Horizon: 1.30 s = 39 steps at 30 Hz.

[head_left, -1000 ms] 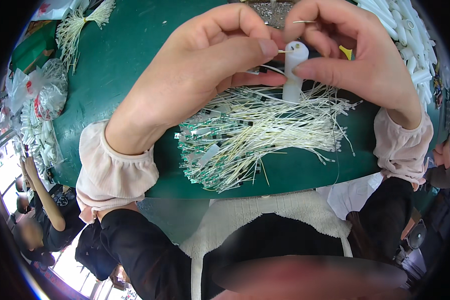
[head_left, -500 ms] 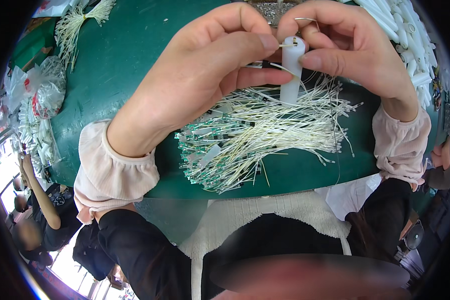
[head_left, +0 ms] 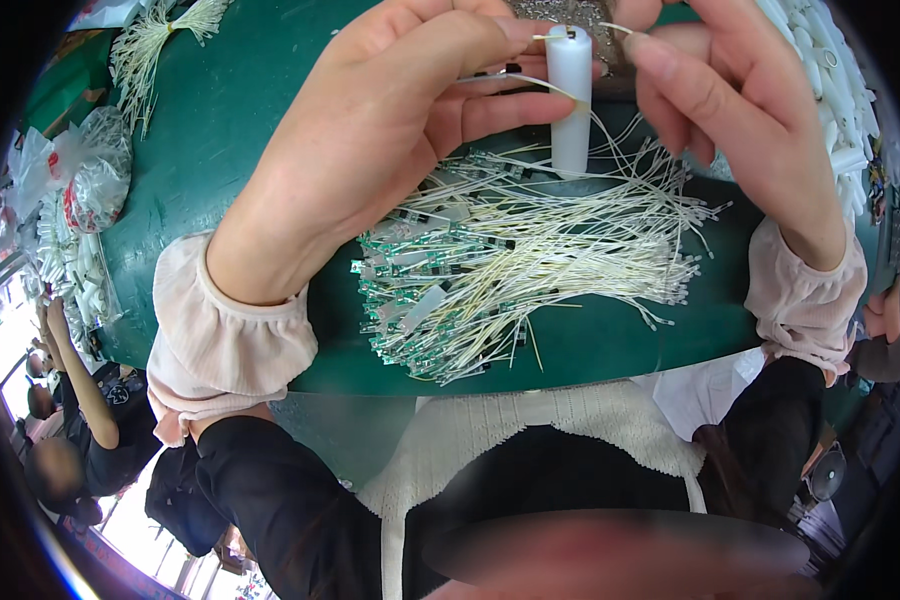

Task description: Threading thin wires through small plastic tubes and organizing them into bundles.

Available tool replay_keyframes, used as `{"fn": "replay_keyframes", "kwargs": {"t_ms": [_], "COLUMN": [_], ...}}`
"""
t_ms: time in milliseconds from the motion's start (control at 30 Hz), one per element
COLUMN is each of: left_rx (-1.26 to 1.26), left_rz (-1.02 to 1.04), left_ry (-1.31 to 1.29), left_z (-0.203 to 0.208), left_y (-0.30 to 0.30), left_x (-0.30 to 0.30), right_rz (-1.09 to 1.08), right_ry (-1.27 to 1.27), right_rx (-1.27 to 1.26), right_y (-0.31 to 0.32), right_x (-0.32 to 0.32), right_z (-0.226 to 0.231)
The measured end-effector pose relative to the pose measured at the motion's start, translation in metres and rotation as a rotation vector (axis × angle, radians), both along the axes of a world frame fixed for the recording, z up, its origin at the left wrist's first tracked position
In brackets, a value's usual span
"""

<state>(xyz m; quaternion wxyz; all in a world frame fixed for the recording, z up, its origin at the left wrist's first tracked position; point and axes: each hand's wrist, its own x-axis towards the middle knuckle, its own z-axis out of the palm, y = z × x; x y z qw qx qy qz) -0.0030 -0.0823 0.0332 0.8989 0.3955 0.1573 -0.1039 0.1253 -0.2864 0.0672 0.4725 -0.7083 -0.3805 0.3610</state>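
Note:
My left hand is closed around a white plastic tube that stands upright at its fingertips. A thin pale wire end sticks out between its thumb and forefinger toward the tube's top. Beneath them, a small circuit strip with a black part shows in the same hand, its wire bending to the tube. To the right, my right hand pinches the end of a thin wire, apart from the tube. Below both hands lies a thick heap of pale wires with green circuit strips at its left end.
A tied wire bundle lies at the far left of the green table. Clear plastic bags stand at the left edge. White tubes are piled at the far right. A tray of small metal bits is behind the hands.
My left hand has moved up and slightly left with the tube. My right hand has come away from the tube to the right, with a wire end at its fingertips.

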Motion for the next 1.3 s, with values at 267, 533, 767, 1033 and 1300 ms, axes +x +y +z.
{"fn": "replay_keyframes", "kwargs": {"t_ms": [267, 533, 767, 1033, 1300], "left_rx": [-0.033, -0.031, -0.007, -0.028, -0.087], "left_rz": [0.018, 0.010, 0.023, 0.023, -0.001], "left_ry": [-0.051, -0.053, -0.061, -0.056, -0.101], "left_z": [0.002, 0.002, 0.005, 0.006, 0.001], "left_y": [0.000, 0.000, 0.000, -0.001, 0.001], "left_x": [0.002, 0.004, 0.000, 0.002, 0.000], "right_rz": [0.045, 0.000, 0.029, 0.016, -0.054], "right_ry": [0.011, 0.100, 0.083, 0.039, 0.059], "right_rx": [0.061, 0.156, 0.173, 0.223, 0.130], "right_y": [0.004, 0.004, 0.005, 0.006, 0.008], "right_x": [0.003, 0.002, 0.003, 0.002, -0.001], "right_z": [-0.009, -0.020, -0.019, -0.022, -0.021]}}
